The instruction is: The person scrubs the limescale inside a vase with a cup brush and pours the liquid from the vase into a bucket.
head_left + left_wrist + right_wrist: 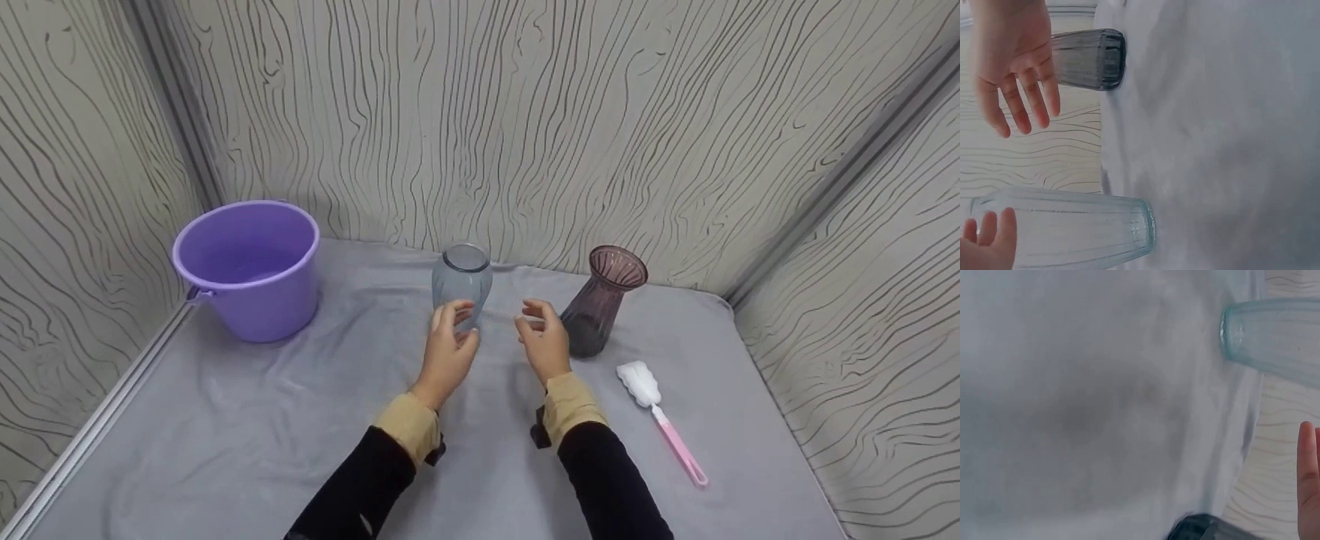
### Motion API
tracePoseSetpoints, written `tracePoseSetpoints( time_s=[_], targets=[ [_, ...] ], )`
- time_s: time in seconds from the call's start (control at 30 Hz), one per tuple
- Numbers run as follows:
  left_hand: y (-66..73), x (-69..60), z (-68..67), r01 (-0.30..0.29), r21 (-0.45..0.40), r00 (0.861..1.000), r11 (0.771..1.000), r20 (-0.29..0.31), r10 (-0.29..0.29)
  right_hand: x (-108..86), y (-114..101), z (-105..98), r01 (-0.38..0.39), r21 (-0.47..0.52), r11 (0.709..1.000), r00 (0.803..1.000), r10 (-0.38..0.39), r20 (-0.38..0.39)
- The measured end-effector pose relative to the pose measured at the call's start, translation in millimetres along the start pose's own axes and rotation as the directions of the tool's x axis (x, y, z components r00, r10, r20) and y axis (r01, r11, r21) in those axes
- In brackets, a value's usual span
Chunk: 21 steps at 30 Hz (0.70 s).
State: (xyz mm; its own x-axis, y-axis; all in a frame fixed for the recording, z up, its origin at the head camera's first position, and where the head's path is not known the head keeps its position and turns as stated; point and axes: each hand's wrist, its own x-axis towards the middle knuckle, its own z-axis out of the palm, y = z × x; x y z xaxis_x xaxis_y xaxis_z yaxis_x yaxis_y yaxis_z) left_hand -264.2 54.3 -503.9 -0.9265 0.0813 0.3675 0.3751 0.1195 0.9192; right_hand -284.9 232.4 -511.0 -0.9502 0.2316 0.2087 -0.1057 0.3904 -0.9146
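Note:
A clear bluish ribbed glass vase (463,283) stands upright on the grey cloth. My left hand (448,352) is in front of it in the head view, fingers loosely bent; whether they touch the glass I cannot tell. To the right, my right hand (547,345) hovers with relaxed fingers and holds nothing. Beside that hand stands a purple-tinted glass vase (596,307) with a flared rim. The left wrist view shows the clear vase's base (1143,228) on the cloth, with the left fingers (1005,233) over its upper part.
A purple bucket (251,285) stands at the back left. On the right lies a cleaning brush (660,420) with a white sponge head and pink handle. Wood-grain patterned walls (465,112) enclose the cloth-covered table (247,450) at the back and sides.

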Motion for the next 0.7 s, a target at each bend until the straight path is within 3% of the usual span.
tracePoseSetpoints(
  time_s=[0.13, 0.27, 0.37, 0.53, 0.63, 0.7],
  targets=[
    [-3.5, -9.3, 3.2, -0.049, 0.025, 0.995, 0.998, 0.093, 0.047, 0.3, 11, -18, 0.009, -0.024, 1.0, 0.999, -0.011, -0.051],
    [-8.1, -16.4, 8.7, -0.046, 0.014, 0.991, 0.999, 0.125, 0.044, 3.8, 23, -38, 0.016, -0.025, 1.0, 0.988, -0.02, -0.151],
    [-10.5, -19.5, 17.0, -0.032, 0.007, 0.991, 0.999, 0.131, 0.031, 8.9, 31, -52, 0.011, -0.035, 0.999, 0.964, -0.02, -0.263],
    [-10.6, -23.7, 36.1, -0.001, -0.006, 0.984, 1.0, 0.178, 0.003, 20.9, 35, -72, -0.037, -0.041, 0.998, 0.903, 0.016, -0.43],
    [-9.7, -24.8, 47.2, -0.008, -0.027, 0.978, 1.0, 0.207, 0.013, 30.3, 31, -82, -0.065, -0.036, 0.997, 0.881, 0.04, -0.471],
    [-8.6, -24.7, 53.5, -0.018, -0.035, 0.975, 0.999, 0.22, 0.025, 36.4, 27, -88, -0.09, -0.045, 0.995, 0.881, 0.058, -0.469]
  ],
)
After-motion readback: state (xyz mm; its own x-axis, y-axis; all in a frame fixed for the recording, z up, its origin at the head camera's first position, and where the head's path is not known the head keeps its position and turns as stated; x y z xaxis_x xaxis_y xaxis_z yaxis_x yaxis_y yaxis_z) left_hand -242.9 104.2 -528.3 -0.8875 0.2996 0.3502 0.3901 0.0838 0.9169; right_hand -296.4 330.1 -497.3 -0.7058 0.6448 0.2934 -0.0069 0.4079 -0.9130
